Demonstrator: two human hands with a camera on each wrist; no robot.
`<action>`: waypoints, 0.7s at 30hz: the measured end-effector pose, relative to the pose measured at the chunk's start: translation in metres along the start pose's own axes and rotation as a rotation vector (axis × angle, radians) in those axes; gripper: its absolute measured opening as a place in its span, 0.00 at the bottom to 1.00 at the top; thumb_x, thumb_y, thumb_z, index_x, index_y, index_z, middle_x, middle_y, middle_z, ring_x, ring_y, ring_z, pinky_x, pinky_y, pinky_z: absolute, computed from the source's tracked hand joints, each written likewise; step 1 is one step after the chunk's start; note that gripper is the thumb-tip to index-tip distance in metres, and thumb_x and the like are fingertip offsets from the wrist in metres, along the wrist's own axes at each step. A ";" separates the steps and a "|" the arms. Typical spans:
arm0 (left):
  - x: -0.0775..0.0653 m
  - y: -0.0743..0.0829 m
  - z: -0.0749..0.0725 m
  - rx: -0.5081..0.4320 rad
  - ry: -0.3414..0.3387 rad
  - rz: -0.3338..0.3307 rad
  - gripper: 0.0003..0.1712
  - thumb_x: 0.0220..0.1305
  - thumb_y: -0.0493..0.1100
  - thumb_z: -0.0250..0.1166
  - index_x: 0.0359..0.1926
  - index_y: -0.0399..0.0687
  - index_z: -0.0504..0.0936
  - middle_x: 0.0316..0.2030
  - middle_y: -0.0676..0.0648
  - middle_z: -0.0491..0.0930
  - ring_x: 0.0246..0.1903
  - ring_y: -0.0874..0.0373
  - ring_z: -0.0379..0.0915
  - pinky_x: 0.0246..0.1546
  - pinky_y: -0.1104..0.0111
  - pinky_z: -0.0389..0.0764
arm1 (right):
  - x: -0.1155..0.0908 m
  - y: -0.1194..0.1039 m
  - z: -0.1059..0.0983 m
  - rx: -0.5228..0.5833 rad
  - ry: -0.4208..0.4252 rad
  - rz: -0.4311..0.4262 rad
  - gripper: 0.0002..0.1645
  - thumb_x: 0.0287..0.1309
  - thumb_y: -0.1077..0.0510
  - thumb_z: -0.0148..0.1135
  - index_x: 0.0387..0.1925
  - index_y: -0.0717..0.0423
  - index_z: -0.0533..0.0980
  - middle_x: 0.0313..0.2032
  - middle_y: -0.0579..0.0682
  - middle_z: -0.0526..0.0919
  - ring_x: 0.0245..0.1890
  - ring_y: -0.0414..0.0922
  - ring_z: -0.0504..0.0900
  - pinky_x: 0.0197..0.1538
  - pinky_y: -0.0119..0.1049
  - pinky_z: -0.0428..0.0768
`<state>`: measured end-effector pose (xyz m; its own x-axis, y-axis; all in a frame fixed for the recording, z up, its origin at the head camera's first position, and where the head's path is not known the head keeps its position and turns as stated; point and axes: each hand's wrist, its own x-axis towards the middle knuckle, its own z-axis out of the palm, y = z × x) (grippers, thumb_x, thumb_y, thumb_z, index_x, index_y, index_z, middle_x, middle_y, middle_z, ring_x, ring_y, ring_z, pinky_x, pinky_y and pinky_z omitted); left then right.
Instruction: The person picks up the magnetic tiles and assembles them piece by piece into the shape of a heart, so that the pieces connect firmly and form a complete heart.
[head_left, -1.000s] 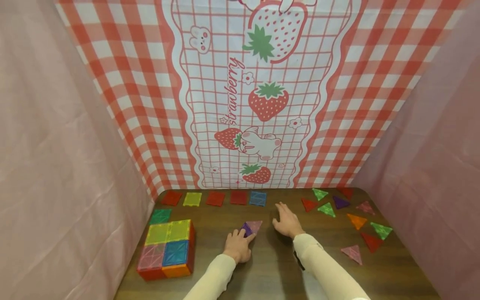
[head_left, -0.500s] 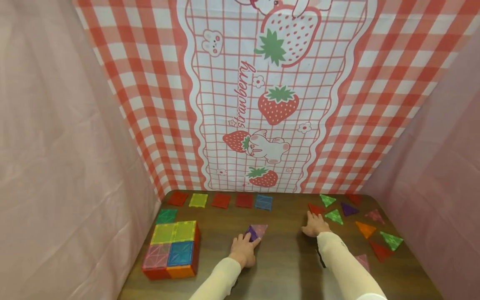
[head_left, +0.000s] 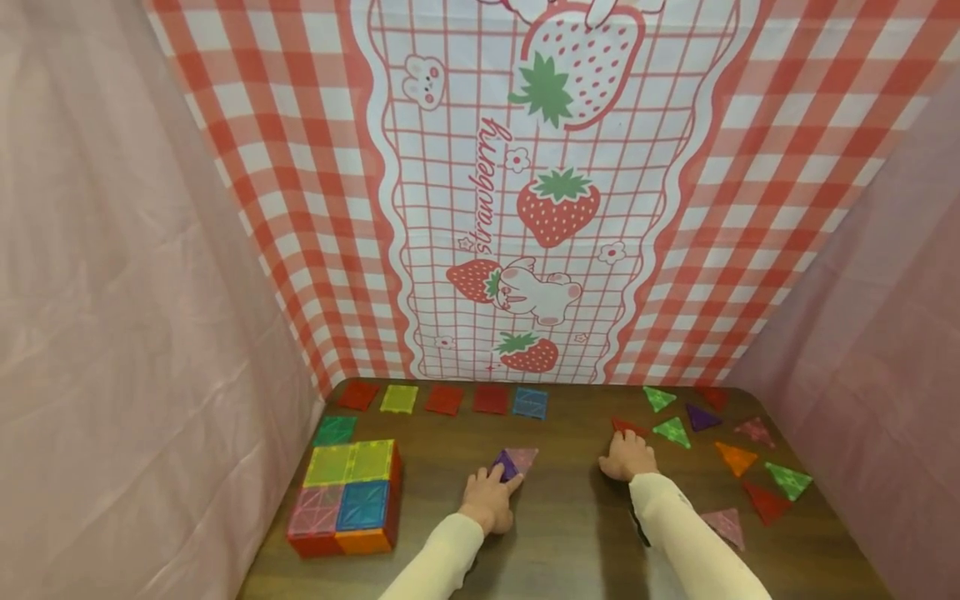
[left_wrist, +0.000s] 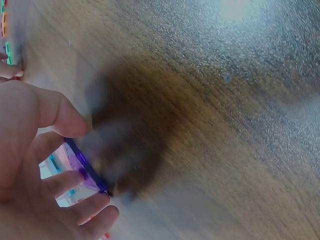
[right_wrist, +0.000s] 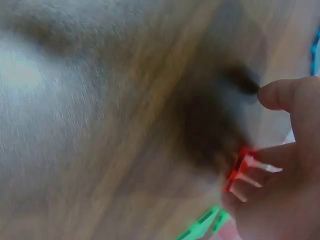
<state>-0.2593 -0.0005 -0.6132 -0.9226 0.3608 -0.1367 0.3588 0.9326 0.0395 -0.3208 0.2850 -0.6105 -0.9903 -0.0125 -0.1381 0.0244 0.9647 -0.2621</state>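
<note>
My left hand (head_left: 487,498) rests at the table's middle, its fingers on a purple triangular magnetic tile (head_left: 502,463). A pink triangular tile (head_left: 524,459) lies against that tile's right side. In the left wrist view, fingertips spread along the edge of the purple tile (left_wrist: 86,164), with the thumb beside one corner. Further right, my right hand (head_left: 628,457) reaches over a red triangular tile (head_left: 627,427), partly hidden by the fingers. The right wrist view shows fingers lying over the red tile (right_wrist: 239,169) and the thumb held apart from it.
A block of joined tiles (head_left: 343,500) stands at the left. Square tiles, including a blue one (head_left: 530,402), line the back edge. Loose triangles lie at the right, among them a green one (head_left: 672,432), an orange one (head_left: 736,457) and a pink one (head_left: 726,527). Curtains enclose the table.
My right hand has moved right, from beside the pink and purple tiles to the red triangle. My left hand stays on the purple tile. The head view has shifted slightly.
</note>
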 end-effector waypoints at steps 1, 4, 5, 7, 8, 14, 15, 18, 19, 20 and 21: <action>-0.001 0.000 -0.001 0.002 -0.003 -0.002 0.42 0.53 0.49 0.71 0.70 0.74 0.72 0.66 0.49 0.71 0.56 0.46 0.69 0.56 0.56 0.71 | -0.002 -0.001 0.002 -0.004 0.009 -0.037 0.39 0.59 0.52 0.63 0.61 0.79 0.67 0.59 0.77 0.70 0.60 0.74 0.69 0.60 0.70 0.68; -0.002 0.002 -0.003 0.007 -0.002 -0.006 0.42 0.52 0.49 0.71 0.70 0.74 0.72 0.67 0.50 0.71 0.56 0.47 0.70 0.56 0.56 0.71 | -0.009 -0.004 0.010 -0.010 0.071 -0.165 0.32 0.58 0.54 0.64 0.58 0.74 0.72 0.57 0.73 0.75 0.57 0.71 0.74 0.58 0.68 0.72; -0.002 0.002 -0.003 0.011 0.000 -0.005 0.42 0.52 0.50 0.71 0.70 0.74 0.72 0.67 0.50 0.71 0.56 0.47 0.70 0.56 0.56 0.71 | -0.011 -0.005 0.013 -0.008 0.086 -0.203 0.30 0.58 0.55 0.64 0.57 0.72 0.73 0.56 0.71 0.76 0.56 0.70 0.76 0.57 0.67 0.73; -0.003 0.002 -0.004 0.019 0.001 -0.001 0.42 0.52 0.50 0.71 0.71 0.74 0.72 0.67 0.50 0.71 0.56 0.47 0.70 0.55 0.57 0.72 | -0.015 -0.006 0.019 0.002 0.108 -0.261 0.28 0.58 0.56 0.65 0.56 0.69 0.74 0.55 0.68 0.78 0.52 0.67 0.79 0.55 0.65 0.76; -0.003 0.002 -0.004 0.022 0.004 0.001 0.42 0.52 0.51 0.71 0.71 0.74 0.72 0.67 0.50 0.71 0.56 0.47 0.70 0.55 0.57 0.72 | -0.018 -0.006 0.021 0.006 0.117 -0.283 0.28 0.57 0.57 0.66 0.57 0.68 0.74 0.54 0.67 0.79 0.51 0.66 0.80 0.54 0.64 0.77; -0.006 0.001 -0.007 0.021 0.002 0.000 0.43 0.51 0.51 0.71 0.71 0.74 0.71 0.68 0.49 0.71 0.56 0.47 0.70 0.56 0.57 0.72 | -0.028 -0.017 0.027 -0.025 0.104 -0.338 0.34 0.56 0.58 0.68 0.63 0.69 0.73 0.55 0.65 0.77 0.50 0.64 0.82 0.54 0.60 0.79; -0.006 0.001 -0.007 0.019 0.001 0.000 0.43 0.51 0.51 0.71 0.71 0.74 0.71 0.68 0.49 0.71 0.56 0.47 0.70 0.56 0.57 0.72 | -0.029 -0.020 0.028 -0.026 0.094 -0.339 0.34 0.57 0.58 0.68 0.63 0.69 0.73 0.56 0.65 0.76 0.52 0.64 0.81 0.55 0.60 0.79; -0.007 0.002 -0.008 0.019 0.002 0.001 0.43 0.51 0.51 0.71 0.71 0.74 0.71 0.68 0.49 0.71 0.55 0.47 0.70 0.55 0.58 0.72 | -0.034 -0.028 0.028 0.000 0.061 -0.348 0.33 0.58 0.58 0.68 0.62 0.70 0.73 0.62 0.67 0.74 0.58 0.65 0.78 0.60 0.60 0.76; -0.007 0.002 -0.008 0.018 0.003 0.001 0.43 0.51 0.50 0.71 0.71 0.74 0.71 0.68 0.50 0.71 0.55 0.47 0.70 0.55 0.58 0.72 | -0.036 -0.030 0.029 0.015 0.051 -0.352 0.33 0.58 0.58 0.67 0.62 0.70 0.73 0.63 0.67 0.73 0.60 0.65 0.77 0.61 0.60 0.75; -0.007 0.002 -0.007 0.019 0.004 0.000 0.43 0.51 0.50 0.71 0.71 0.74 0.71 0.67 0.50 0.71 0.55 0.47 0.70 0.54 0.58 0.72 | -0.037 -0.032 0.029 0.031 0.043 -0.357 0.32 0.58 0.58 0.67 0.62 0.70 0.73 0.65 0.67 0.72 0.62 0.65 0.76 0.63 0.60 0.74; -0.006 0.002 -0.007 0.017 0.005 0.000 0.44 0.50 0.50 0.71 0.71 0.74 0.71 0.68 0.50 0.71 0.55 0.47 0.70 0.54 0.58 0.72 | -0.037 -0.034 0.029 0.042 0.039 -0.363 0.32 0.58 0.58 0.67 0.62 0.69 0.73 0.66 0.67 0.72 0.63 0.65 0.75 0.64 0.60 0.74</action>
<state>-0.2536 -0.0011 -0.6057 -0.9233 0.3609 -0.1316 0.3612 0.9322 0.0228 -0.2806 0.2448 -0.6242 -0.9399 -0.3414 0.0077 -0.3250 0.8875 -0.3266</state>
